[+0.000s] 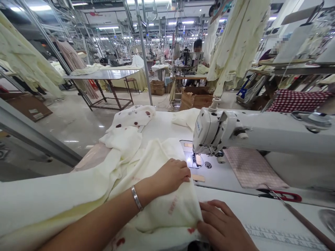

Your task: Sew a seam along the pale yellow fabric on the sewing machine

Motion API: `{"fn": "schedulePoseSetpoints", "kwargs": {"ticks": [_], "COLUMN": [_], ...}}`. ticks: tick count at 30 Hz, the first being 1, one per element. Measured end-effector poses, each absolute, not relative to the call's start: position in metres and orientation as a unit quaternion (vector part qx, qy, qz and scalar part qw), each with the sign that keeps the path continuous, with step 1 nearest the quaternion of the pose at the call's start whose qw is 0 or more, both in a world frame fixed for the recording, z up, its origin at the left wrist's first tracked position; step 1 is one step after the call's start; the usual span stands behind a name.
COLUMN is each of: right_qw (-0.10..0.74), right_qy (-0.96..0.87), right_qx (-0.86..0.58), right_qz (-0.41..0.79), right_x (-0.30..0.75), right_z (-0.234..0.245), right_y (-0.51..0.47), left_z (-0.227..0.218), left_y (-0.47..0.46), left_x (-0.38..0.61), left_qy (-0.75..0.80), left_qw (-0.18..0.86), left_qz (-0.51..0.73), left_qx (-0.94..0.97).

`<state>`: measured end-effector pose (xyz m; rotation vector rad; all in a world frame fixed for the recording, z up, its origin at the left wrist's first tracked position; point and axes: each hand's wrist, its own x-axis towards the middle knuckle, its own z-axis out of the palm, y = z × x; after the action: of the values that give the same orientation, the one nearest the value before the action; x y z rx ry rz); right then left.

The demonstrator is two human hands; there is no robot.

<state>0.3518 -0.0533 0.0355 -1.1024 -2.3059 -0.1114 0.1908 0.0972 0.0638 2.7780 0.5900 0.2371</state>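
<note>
A cream fabric [146, 164] with small red prints lies piled on the white sewing table, left of the sewing machine [235, 130]. My left hand [171, 174], a silver bangle on its wrist, rests on the cloth with fingers curled over its edge close to the needle plate [195, 159]. My right hand [222, 226] sits at the near edge, fingers pinching the folded corner of the same fabric. The needle area stands just right of the left hand, with no cloth under it.
A pink checked cloth pad [251, 167] lies on the machine bed, with red-handled scissors [284, 196] near it. Cardboard boxes [195, 99], a metal table [104, 75] and hanging cream garments [238, 42] fill the floor behind. Another person [197, 52] sits far back.
</note>
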Motion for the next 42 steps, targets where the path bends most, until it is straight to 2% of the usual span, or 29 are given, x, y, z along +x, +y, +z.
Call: {"fn": "schedulePoseSetpoints", "kwargs": {"ticks": [7, 11, 18, 20, 26, 42], "right_qw": [0.296, 0.306, 0.272, 0.266, 0.269, 0.280], "right_qy": [-0.858, -0.861, -0.748, -0.769, -0.859, -0.840], "right_qx": [-0.420, -0.406, -0.584, -0.565, -0.432, -0.454], "right_qz": [0.015, 0.004, 0.160, 0.137, -0.056, -0.096], "right_x": [0.351, 0.353, 0.357, 0.360, 0.374, 0.375], "right_z": [0.038, 0.037, 0.030, 0.030, 0.036, 0.041], "right_y": [-0.051, -0.051, -0.051, -0.045, -0.015, -0.006], "left_z": [0.074, 0.069, 0.045, 0.045, 0.046, 0.043], "left_y": [0.084, 0.048, 0.028, 0.041, 0.082, 0.103], "left_x": [0.213, 0.214, 0.182, 0.182, 0.200, 0.206], "left_qy": [0.266, 0.330, 0.323, 0.307, 0.281, 0.249], "left_qw": [0.011, 0.049, 0.109, 0.129, 0.133, 0.121], "left_qz": [0.037, -0.011, 0.093, 0.099, 0.113, 0.130], "left_qx": [0.963, 0.943, 0.935, 0.938, 0.944, 0.952]}}
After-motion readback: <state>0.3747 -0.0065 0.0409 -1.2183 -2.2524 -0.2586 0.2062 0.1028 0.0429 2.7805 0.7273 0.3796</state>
